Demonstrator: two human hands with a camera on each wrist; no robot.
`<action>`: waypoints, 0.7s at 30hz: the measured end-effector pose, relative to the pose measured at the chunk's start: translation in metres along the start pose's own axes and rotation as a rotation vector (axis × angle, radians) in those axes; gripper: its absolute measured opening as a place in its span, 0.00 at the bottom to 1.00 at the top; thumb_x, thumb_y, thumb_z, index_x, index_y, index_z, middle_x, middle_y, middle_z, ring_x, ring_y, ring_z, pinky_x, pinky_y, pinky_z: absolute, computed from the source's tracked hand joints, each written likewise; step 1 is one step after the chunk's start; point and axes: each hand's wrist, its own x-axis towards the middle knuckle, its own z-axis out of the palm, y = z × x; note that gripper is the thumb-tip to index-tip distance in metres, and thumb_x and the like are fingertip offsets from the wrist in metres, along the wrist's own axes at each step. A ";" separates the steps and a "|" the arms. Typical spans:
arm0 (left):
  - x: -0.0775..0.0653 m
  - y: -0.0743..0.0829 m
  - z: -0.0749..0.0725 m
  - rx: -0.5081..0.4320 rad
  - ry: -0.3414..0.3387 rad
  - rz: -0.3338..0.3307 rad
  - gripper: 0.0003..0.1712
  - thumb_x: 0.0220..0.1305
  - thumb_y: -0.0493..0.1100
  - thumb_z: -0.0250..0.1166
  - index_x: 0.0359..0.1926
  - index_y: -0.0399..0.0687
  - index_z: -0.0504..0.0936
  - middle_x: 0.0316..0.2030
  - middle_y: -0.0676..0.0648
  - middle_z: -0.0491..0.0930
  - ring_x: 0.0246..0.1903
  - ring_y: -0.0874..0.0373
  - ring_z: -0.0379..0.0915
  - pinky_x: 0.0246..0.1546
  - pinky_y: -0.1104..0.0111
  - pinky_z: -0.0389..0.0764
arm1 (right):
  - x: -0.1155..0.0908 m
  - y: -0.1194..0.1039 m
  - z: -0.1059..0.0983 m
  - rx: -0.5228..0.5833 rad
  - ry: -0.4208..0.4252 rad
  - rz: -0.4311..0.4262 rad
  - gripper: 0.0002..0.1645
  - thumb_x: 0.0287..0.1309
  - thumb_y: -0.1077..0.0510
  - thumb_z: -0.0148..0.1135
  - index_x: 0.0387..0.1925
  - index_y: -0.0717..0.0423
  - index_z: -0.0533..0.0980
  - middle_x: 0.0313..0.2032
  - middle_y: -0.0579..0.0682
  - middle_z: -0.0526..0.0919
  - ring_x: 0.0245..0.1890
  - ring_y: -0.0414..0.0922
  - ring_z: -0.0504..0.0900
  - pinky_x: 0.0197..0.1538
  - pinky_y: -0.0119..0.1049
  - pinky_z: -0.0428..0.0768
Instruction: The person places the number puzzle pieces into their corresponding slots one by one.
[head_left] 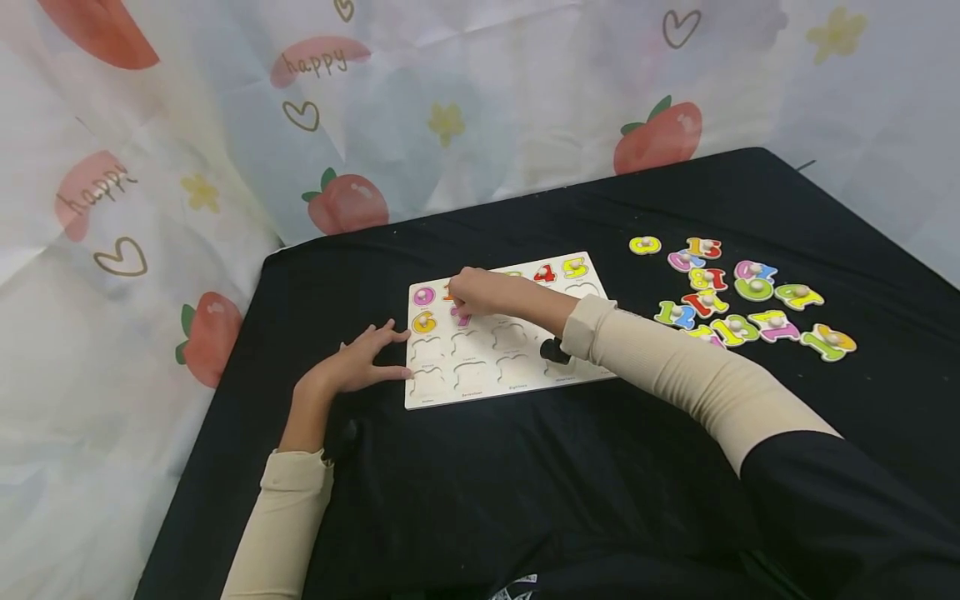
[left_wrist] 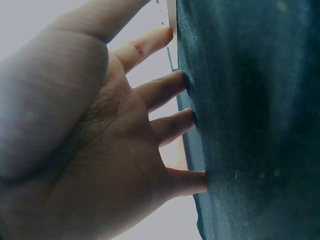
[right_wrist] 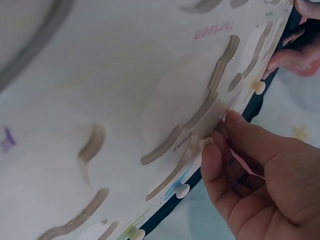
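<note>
A white number puzzle board lies on the black-covered table. My left hand is at its left edge, fingers spread, with the thumb and a fingertip touching the edge; the left wrist view shows the other fingertips on the cloth. Over the upper left of the board, my right hand pinches the pink-purple number 7 piece, its thumb and fingertips close together in the right wrist view. Nearby in their recesses sit the pink 0, yellow-orange 6, red 4 and yellow 5. The right hand partly hides the 1.
Several loose number pieces with knobs lie right of the board, among them a yellow 0, a 12 and a 17. Some are partly behind the right sleeve. A printed curtain hangs behind the table.
</note>
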 end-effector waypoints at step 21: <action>0.000 -0.002 0.001 -0.018 0.009 0.007 0.46 0.56 0.61 0.65 0.70 0.49 0.59 0.72 0.40 0.44 0.70 0.40 0.31 0.58 0.33 0.34 | -0.039 0.019 -0.027 0.057 0.034 0.130 0.17 0.60 0.52 0.62 0.46 0.58 0.78 0.40 0.51 0.80 0.36 0.45 0.78 0.41 0.39 0.76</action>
